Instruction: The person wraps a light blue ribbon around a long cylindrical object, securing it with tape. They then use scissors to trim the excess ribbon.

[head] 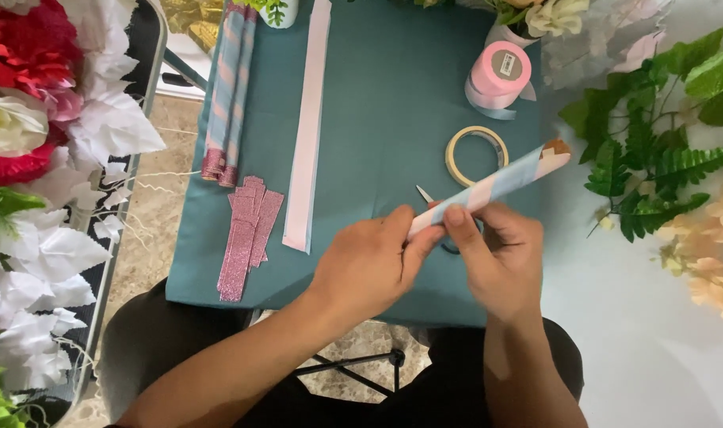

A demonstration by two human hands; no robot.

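Both hands hold a rolled paper tube (504, 184) with pale blue and pink stripes, slanting up to the right over a teal cloth (377, 95). My left hand (369, 265) wraps its near end. My right hand (496, 254) pinches the tube from above with thumb and fingers. Scissors (425, 194) lie under the hands, only the blade tips showing.
Two finished striped tubes (228, 95) lie at the cloth's left, beside several pink glitter strips (246, 234) and a long pink-white ribbon strip (307, 127). A tape ring (477, 155) and a pink ribbon spool (497, 75) sit at the right. Artificial flowers (28, 119) and fern leaves (662, 135) flank the table.
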